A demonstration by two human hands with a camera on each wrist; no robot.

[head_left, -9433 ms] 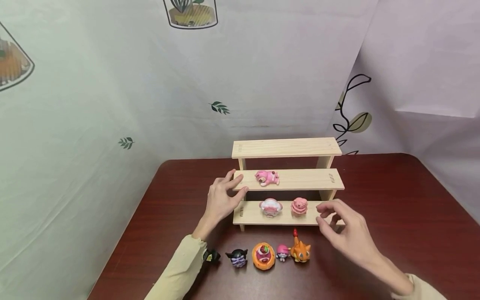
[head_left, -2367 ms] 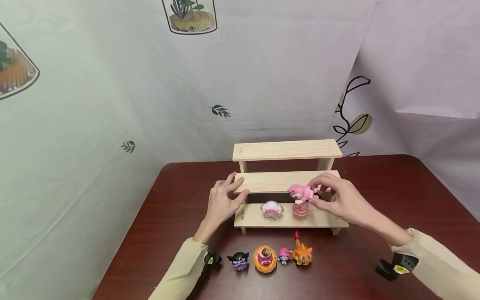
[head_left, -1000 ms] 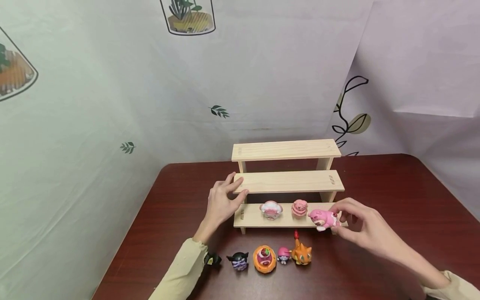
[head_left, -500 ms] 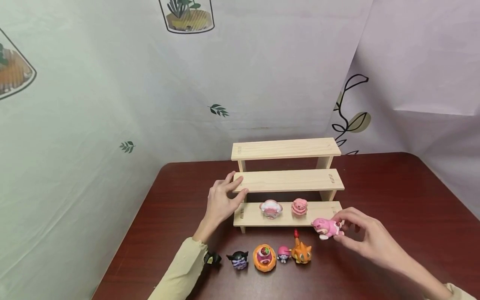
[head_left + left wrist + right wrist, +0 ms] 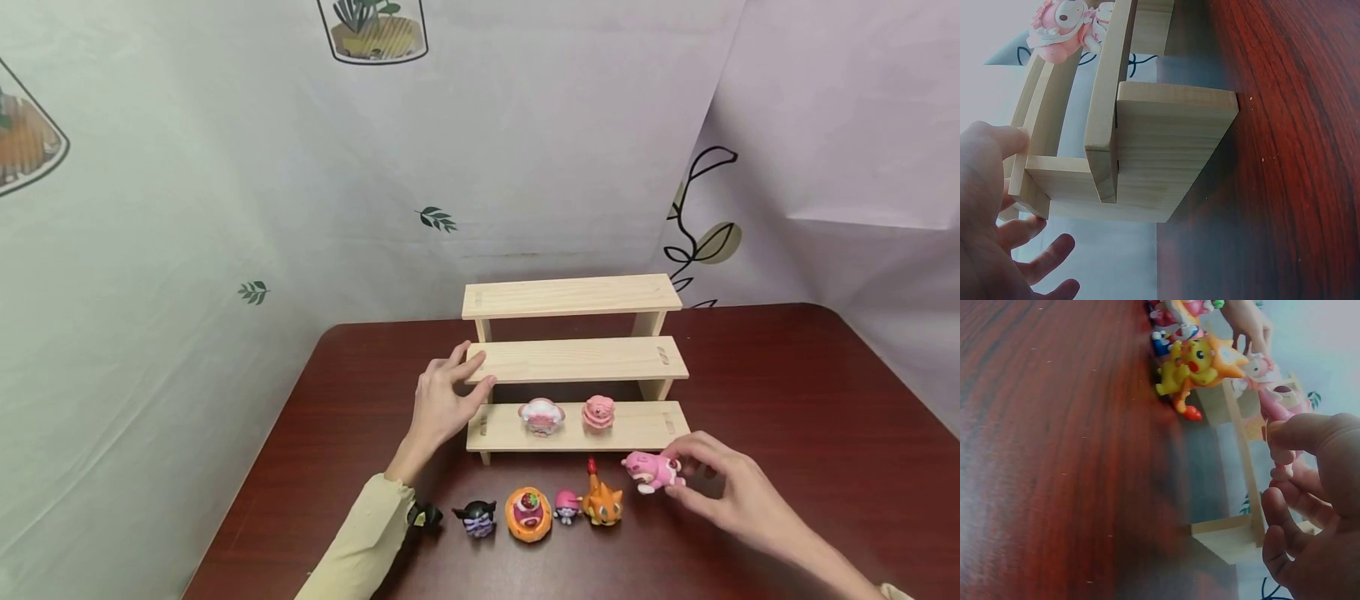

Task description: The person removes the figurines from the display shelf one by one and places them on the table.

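Observation:
My right hand (image 5: 731,487) pinches a pink bear figurine (image 5: 654,471) between thumb and fingers, in front of the right end of a three-step wooden display shelf (image 5: 570,296). In the right wrist view the thumb covers part of the bear (image 5: 1288,403). With thumb and fingers, my left hand (image 5: 442,404) grips the left end of the middle board (image 5: 577,360); in the left wrist view a thumb (image 5: 1010,140) presses on that board's edge. On the lowest board (image 5: 637,427) sit a white-and-pink figurine (image 5: 542,416) and a pink ruffled figurine (image 5: 598,414).
Before the shelf, on the dark red table (image 5: 787,400), a row holds an orange figurine with a red-tipped tail (image 5: 603,504), a small pink-topped figurine (image 5: 567,506), an orange round cake-topped figurine (image 5: 528,513) and a black-and-purple horned figurine (image 5: 477,518). A printed cloth (image 5: 562,150) hangs behind.
The bear lay on the middle board at first; my right hand has lifted it off, then carried it right, forward and down past the lowest board. My left hand has stayed on the shelf.

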